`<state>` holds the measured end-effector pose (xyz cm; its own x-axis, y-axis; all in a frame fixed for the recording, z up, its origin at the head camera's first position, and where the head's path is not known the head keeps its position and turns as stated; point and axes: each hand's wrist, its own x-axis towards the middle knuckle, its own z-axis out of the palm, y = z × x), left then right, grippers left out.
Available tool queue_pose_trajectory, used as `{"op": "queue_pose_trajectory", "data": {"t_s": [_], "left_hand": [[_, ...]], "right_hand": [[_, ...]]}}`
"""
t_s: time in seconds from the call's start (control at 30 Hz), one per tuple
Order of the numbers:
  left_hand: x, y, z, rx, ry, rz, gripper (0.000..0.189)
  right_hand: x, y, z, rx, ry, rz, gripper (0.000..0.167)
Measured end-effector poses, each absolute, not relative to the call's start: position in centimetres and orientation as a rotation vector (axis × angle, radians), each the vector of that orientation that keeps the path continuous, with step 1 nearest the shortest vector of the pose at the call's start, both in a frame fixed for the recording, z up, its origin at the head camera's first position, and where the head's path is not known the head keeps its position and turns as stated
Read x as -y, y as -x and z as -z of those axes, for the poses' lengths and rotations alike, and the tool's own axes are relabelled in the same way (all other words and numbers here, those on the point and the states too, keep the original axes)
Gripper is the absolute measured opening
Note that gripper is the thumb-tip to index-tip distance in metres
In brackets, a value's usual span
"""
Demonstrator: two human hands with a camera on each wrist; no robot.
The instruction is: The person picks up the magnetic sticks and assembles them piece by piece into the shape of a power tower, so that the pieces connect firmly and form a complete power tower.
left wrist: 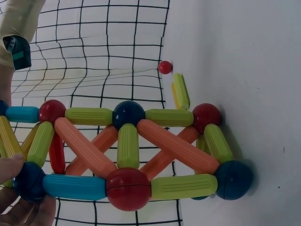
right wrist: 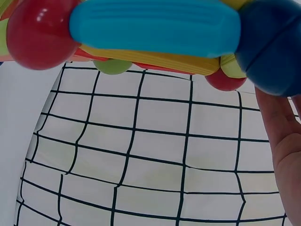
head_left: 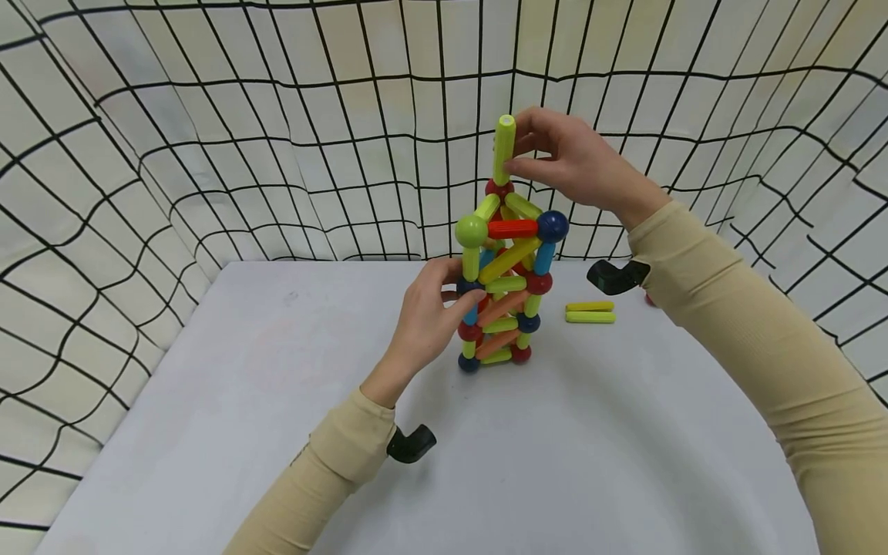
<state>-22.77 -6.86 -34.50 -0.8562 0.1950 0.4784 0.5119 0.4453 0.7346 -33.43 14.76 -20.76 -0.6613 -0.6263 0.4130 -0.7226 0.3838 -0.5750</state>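
Observation:
A tower of magnetic rods and balls (head_left: 512,229) stands upright on the white table, with red, blue and green balls joined by coloured rods. My left hand (head_left: 432,307) holds its left side, thumb and fingers around a dark blue ball (left wrist: 29,182) partway up. At the top, my right hand (head_left: 572,158) pinches a yellow-green rod (head_left: 504,150) upright, its lower end at a red ball (head_left: 494,187). In the right wrist view, the fingers (right wrist: 284,141) show at the edge beside a large blue ball (right wrist: 273,47); the pinched rod is out of sight there.
Two loose rods, one yellow (head_left: 590,306) and one yellow-green (head_left: 590,317), lie right of the tower. A loose red ball (left wrist: 165,67) sits beyond them, mostly hidden by my right sleeve in the head view. White walls with a black grid (head_left: 277,139) surround the table (head_left: 277,347).

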Motion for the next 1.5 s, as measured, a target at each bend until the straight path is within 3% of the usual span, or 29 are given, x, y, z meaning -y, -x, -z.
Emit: {"op": "queue_pose_trajectory", "data": {"t_s": [0.47, 0.67, 1.23, 1.5], "left_hand": [[6.8, 22.9, 34.5, 2.385, 0.616, 1.379, 0.042], [6.9, 22.8, 34.6, 2.428, 0.609, 1.398, 0.045], [5.9, 23.5, 36.1, 2.326, 0.621, 1.051, 0.038], [5.4, 23.3, 36.1, 2.301, 0.567, 1.001, 0.037]], "right_hand": [[-15.5, 33.6, 20.7, 2.489, -1.265, -1.152, 0.038], [-17.3, 33.4, 22.2, 2.508, -1.131, -1.195, 0.042], [-23.7, 32.8, 36.4, 2.815, -0.535, -1.554, 0.046], [-26.7, 32.5, 40.5, 3.041, -0.405, -1.312, 0.046]]}}
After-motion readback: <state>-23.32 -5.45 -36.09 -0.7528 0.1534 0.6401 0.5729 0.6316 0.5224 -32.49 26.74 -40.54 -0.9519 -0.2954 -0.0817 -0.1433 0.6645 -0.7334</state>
